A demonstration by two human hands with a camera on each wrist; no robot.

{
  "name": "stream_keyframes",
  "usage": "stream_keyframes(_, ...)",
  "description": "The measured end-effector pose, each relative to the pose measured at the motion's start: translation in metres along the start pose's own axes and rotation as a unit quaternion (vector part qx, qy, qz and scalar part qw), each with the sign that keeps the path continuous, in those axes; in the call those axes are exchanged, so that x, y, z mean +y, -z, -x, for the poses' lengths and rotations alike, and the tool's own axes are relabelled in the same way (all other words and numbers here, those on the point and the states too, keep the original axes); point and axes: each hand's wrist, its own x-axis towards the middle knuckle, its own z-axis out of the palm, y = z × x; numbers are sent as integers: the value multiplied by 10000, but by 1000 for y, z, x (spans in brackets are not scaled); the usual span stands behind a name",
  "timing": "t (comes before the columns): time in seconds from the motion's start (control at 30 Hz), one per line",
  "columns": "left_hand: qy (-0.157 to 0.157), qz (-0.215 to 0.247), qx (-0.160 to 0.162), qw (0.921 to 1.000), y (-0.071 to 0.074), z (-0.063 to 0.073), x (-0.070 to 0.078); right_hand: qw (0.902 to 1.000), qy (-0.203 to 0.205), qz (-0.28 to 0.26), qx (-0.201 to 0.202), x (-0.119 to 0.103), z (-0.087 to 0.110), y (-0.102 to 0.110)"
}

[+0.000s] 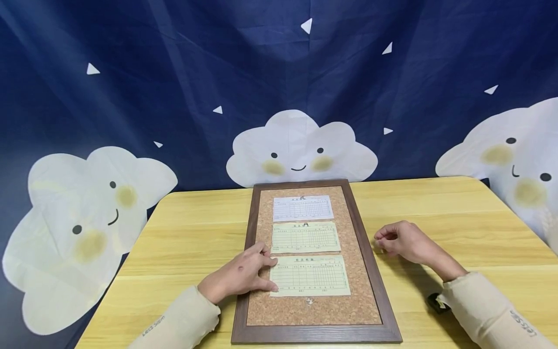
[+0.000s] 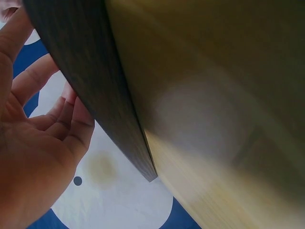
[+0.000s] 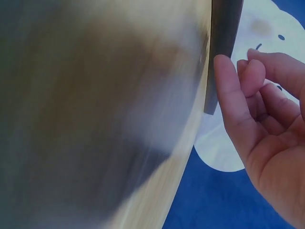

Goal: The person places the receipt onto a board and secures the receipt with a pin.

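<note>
A cork board (image 1: 322, 312) in a dark brown wooden frame (image 1: 316, 334) lies on the table. Three printed form slips are on the cork in a column: a white slip (image 1: 302, 208) at the far end, a pale green slip (image 1: 305, 237) in the middle and another pale green slip (image 1: 309, 276) nearest me. My left hand (image 1: 241, 271) reaches over the frame's left side, thumb and fingertips at the near slip's left edge. My right hand (image 1: 410, 242) is just right of the frame, fingers loosely bent, with nothing visible between them in the right wrist view (image 3: 271, 109).
Small fasteners show at the top of the white and middle slips. A small shiny piece (image 1: 309, 302) lies on the cork below the near slip. A black object (image 1: 437, 304) is partly hidden by my right sleeve. Behind the wooden table (image 1: 187, 228) hangs a blue cloth (image 1: 261, 63).
</note>
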Motion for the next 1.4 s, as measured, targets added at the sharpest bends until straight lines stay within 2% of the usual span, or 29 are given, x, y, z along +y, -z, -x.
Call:
stream_keyframes(0.3, -60, -17, 33, 10000, 1, 0, 0, 9991, 48, 369, 207, -2, -2, 1)
stream_keyframes(0.77, -22, 24, -12, 10000, 2, 0, 0, 9940, 425, 853, 533, -3, -1, 1)
stream_keyframes(0.97, 17, 41, -37, 10000, 2, 0, 0, 9923, 615, 834, 685, -3, -1, 0)
stream_keyframes(1.13, 57, 40, -49, 10000, 1, 0, 1, 9922, 810, 600, 734, -2, -1, 0)
stream_keyframes(1.4, 32, 13, -13, 10000, 1, 1, 1, 9935, 904, 359, 592, -5, -2, -1)
